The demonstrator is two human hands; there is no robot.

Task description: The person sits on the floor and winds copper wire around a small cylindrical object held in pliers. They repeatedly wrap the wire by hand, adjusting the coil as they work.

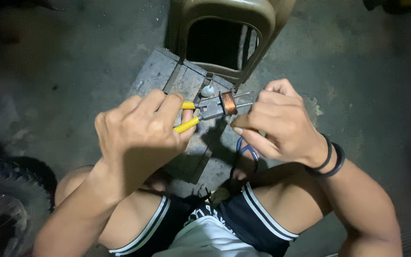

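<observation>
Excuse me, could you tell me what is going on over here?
A person sits low over a concrete floor and works with both bare hands. The left hand grips yellow-handled pliers, whose jaws meet a small copper wire coil. The right hand steadies that coil, which has thin metal pins sticking out. Beneath the hands lies a grey metal block, a tan plastic chair stands beyond it, and a tyre sits at the left.
</observation>
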